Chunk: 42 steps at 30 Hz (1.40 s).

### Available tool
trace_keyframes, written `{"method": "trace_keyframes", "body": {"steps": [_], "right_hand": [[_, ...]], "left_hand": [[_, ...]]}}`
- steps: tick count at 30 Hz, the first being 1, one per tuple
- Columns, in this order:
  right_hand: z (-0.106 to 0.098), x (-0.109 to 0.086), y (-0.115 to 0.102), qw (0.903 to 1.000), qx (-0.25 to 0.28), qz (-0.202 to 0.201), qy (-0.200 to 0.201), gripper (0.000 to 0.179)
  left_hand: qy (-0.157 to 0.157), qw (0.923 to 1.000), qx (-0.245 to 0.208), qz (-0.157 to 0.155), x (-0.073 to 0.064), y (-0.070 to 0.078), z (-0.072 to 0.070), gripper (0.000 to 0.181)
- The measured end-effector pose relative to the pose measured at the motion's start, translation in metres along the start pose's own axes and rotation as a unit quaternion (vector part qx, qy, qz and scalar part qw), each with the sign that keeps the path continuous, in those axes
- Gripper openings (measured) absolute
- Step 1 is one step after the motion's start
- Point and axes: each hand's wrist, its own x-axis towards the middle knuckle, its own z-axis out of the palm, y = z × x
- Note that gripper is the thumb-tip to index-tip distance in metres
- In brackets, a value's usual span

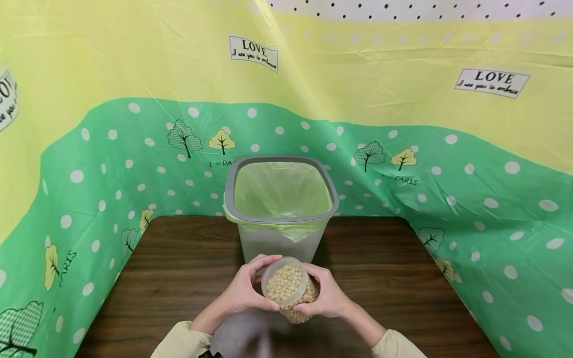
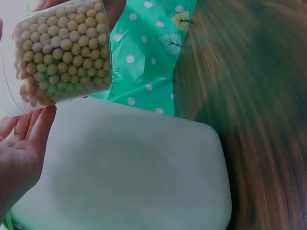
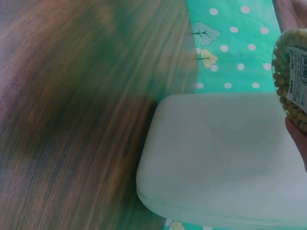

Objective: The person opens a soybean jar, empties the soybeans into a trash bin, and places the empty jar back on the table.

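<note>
A clear jar of round beige beans, which look like soybeans, is held in both hands in front of the bin. Its round top tilts up and to the left. My left hand grips the jar around its translucent rim, thumb at the near side and fingers at the far side. Around the jar's lower body on the right curls my right hand. In the left wrist view the beans fill most of the jar. A white label with a barcode shows on the jar's base in the right wrist view.
Behind the jar, a pale bin with a grey rim stands on the dark wooden table. A light green bag lines it and folds over the edge. A green and yellow printed cloth hangs around the table.
</note>
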Motion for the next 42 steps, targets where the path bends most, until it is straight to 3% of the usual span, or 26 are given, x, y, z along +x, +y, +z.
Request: {"method": "trace_keyframes", "body": {"steps": [6,9,12,14,16,19,22,25,27,30,33,35,38,42], "right_hand": [[0.000,-0.003,-0.001,0.9991,-0.031,-0.016,0.022,0.064],[0.000,-0.003,0.000,0.9978,-0.053,-0.017,0.035,0.068],[-0.001,-0.001,0.002,0.9971,-0.066,0.001,0.038,0.072],[-0.002,0.001,0.002,0.9973,-0.060,0.027,0.032,0.074],[-0.004,0.003,0.002,0.9981,-0.037,0.046,0.019,0.073],[-0.006,0.004,0.001,0.9973,0.024,0.068,-0.011,0.071],[-0.008,0.003,0.001,0.9934,0.080,0.067,-0.047,0.069],[-0.008,0.003,0.001,0.9929,0.083,0.060,-0.061,0.067],[-0.007,0.003,0.001,0.9954,0.060,0.052,-0.055,0.067],[-0.006,0.003,-0.001,0.9986,-0.005,0.050,-0.015,0.073],[-0.003,0.008,-0.013,0.9960,-0.064,0.053,0.032,0.078],[-0.002,0.012,-0.022,0.9933,-0.086,0.054,0.055,0.078],[-0.004,0.016,-0.032,0.9942,-0.065,0.060,0.061,0.077],[-0.011,0.010,-0.017,0.9977,0.012,0.065,0.013,0.073]], "left_hand": [[0.014,0.9999,0.008,0.005,0.000,0.002,0.005,0.080],[0.036,0.9984,0.044,0.003,0.000,0.002,0.008,0.080],[0.070,0.9944,0.072,-0.030,0.000,0.004,0.010,0.079],[0.077,0.9928,0.077,-0.051,0.002,0.006,0.008,0.079],[0.062,0.9949,0.053,-0.060,0.003,0.007,0.002,0.078],[0.010,0.9985,-0.011,-0.052,0.005,0.005,-0.010,0.073],[-0.041,0.9957,-0.071,-0.044,0.005,0.000,-0.019,0.071],[-0.060,0.9952,-0.074,-0.022,0.005,-0.005,-0.021,0.074],[-0.046,0.9972,-0.059,-0.007,0.003,-0.006,-0.018,0.074],[0.017,0.9996,-0.021,0.003,0.001,-0.005,-0.010,0.072],[0.096,0.9953,0.015,-0.009,0.001,-0.003,0.001,0.071],[0.127,0.9913,0.026,-0.019,0.000,0.000,0.006,0.071],[0.121,0.9923,0.011,-0.023,0.001,0.001,0.006,0.071],[0.058,0.9963,-0.061,-0.017,0.002,0.002,-0.005,0.063]]}}
